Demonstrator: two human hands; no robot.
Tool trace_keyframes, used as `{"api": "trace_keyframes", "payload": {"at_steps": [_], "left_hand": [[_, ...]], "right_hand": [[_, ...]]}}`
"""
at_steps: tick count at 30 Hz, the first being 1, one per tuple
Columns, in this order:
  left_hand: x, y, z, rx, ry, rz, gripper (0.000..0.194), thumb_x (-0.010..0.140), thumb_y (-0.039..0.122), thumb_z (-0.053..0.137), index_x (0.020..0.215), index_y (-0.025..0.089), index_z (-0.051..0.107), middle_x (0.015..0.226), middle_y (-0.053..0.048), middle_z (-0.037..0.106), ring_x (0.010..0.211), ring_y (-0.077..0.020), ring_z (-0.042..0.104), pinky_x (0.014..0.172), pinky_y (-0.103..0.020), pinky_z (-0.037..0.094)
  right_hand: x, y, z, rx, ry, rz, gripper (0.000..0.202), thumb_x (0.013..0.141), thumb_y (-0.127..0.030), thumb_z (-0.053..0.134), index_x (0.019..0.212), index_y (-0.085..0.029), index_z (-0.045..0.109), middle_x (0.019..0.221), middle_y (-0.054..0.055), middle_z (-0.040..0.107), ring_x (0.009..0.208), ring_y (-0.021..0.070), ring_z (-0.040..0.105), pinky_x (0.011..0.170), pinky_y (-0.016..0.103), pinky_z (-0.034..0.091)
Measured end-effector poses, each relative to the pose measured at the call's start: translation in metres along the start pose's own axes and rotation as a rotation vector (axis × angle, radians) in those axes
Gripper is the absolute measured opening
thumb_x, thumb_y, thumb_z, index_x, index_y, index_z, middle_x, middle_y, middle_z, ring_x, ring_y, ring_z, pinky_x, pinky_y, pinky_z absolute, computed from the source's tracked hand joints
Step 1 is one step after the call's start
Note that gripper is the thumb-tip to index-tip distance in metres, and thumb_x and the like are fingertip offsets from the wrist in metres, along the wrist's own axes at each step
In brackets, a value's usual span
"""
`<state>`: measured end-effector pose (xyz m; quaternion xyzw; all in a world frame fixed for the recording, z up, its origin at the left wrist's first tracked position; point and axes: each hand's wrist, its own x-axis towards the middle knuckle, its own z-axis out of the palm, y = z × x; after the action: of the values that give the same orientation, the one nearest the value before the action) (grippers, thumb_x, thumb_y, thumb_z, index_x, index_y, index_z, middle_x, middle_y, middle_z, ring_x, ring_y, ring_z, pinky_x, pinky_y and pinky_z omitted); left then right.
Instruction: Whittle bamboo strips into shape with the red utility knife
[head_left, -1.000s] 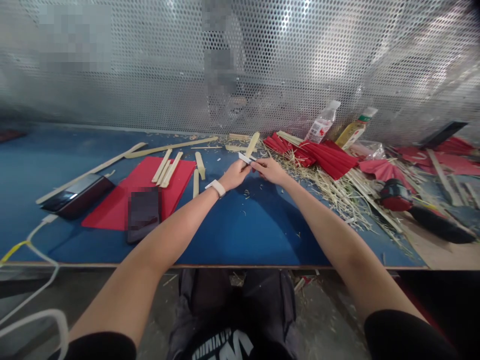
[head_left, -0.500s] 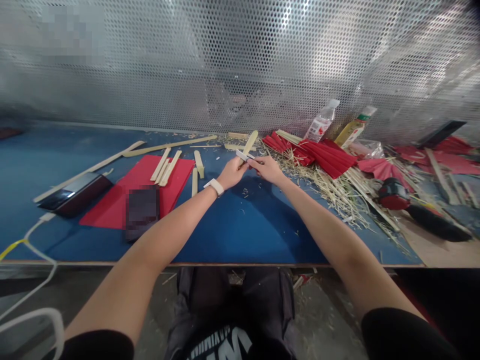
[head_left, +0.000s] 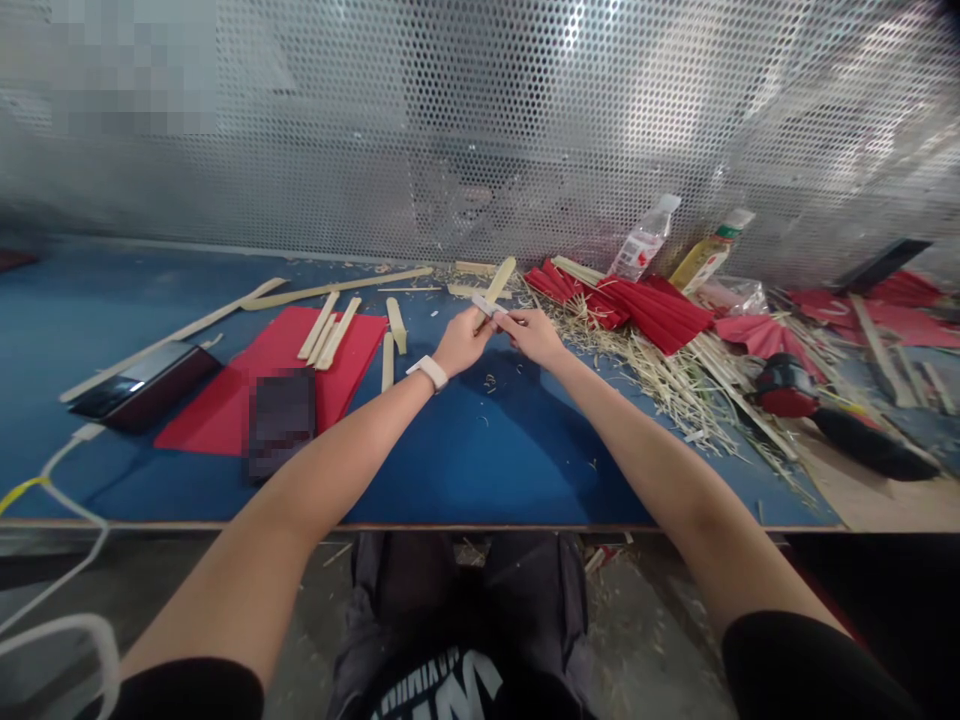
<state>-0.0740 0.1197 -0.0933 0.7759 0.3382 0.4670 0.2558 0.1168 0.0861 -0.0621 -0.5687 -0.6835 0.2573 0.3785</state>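
L hand: grasping the lower part of a pale wooden strip, fingers closed around it. Strip location: above the rear-center of the table, tilted, rounded upper end pointing away from the body and slightly R. R hand: gripping a small blade tool btwn thumb and fingers; the blade lies across the strip just above the L hand. The hands meet or nearly meet — exact contact cannot be determined. A light wristband is fitted on the L wrist.

L side of table: red sheet w/ several short strips on its upper part and a dark, pixelated device at its near edge. Two short pieces lie just R of the sheet. Further L: a dark device w/ glossy face, white cable leading from it. Long strips lie toward the rear.

R side: pile of thin shavings, w/ pleated red paper along its rear. Behind the paper — a clear bottle and a bottle w/ yellow contents, both tilted, near the perforated panel. Far R: red-and-black tool.
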Motion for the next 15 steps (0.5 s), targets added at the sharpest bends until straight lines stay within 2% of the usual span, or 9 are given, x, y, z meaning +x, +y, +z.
{"api": "trace_keyframes", "payload": {"at_steps": [9,15], "left_hand": [[0.0017,-0.0004,0.0009,0.069,0.053,0.024,0.039,0.111,0.049,0.066,0.084,0.022,0.056,0.078,-0.004,0.067,0.069,-0.0191,0.059,0.07,-0.034,0.044],[0.0017,-0.002,0.0031,0.09,0.083,0.019,0.044,0.111,0.051,0.067,0.081,0.023,0.052,0.074,-0.002,0.063,0.066,-0.0181,0.056,0.068,-0.034,0.041]], "right_hand": [[-0.0015,-0.0015,0.0073,0.018,0.084,0.011,0.068,0.104,-0.084,0.056,0.089,-0.022,0.079,0.061,0.002,0.061,0.063,0.019,0.061,0.059,0.03,0.04],[-0.0039,-0.0023,0.009,0.006,0.124,-0.003,0.06,0.107,-0.075,0.059,0.087,-0.022,0.078,0.064,0.002,0.063,0.063,0.018,0.059,0.061,0.032,0.039]]}}
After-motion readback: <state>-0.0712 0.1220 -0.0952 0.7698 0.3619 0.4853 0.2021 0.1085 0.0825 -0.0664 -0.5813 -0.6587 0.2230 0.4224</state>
